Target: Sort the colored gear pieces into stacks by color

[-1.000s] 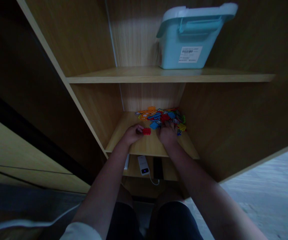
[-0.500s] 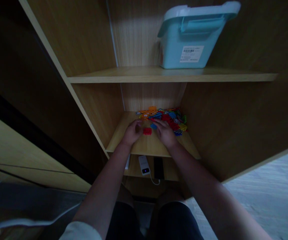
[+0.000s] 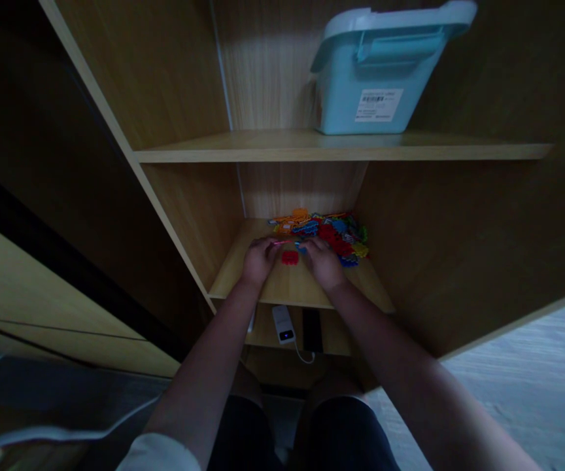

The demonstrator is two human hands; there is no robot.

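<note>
- Head view, nearest: on the lower shelf (image 3: pixel 263 327), a white power bank (image 3: pixel 282 318) lies beside a black slab (image 3: pixel 312 330), probably a phone; a white cord (image 3: pixel 306 360) runs between them, which would explain the pairing.
- Middle shelf (image 3: pixel 287 288), front: a loose red piece (image 3: pixel 290 258) lies flat between the hands, apart from the heap; probably kept there for easy reach.
- Left hand (image 3: pixel 259 261): fingertips pinched on a thin red piece (image 3: pixel 283 242), fingers otherwise curled. Held by one end, seemingly to leave the other end free.
- Right hand (image 3: pixel 325 263): fingers drawn nearly together at a blue piece (image 3: pixel 303 250); too small to tell whether gripped or only touched.
- Behind and beside the right hand: a heap of toothed plastic pieces (image 3: pixel 330 234), mixed colours, spread toward the shelf's back right.
- Farther up: a light-blue bin (image 3: pixel 344 108) upright on the upper shelf (image 3: pixel 263 156), probably parked out of the hands' way.
- Against half a second ago: left hand was without a visible piece, right hand held a red one; now the left has a red piece and the right is at blue. Loose red piece unmoved.
</note>
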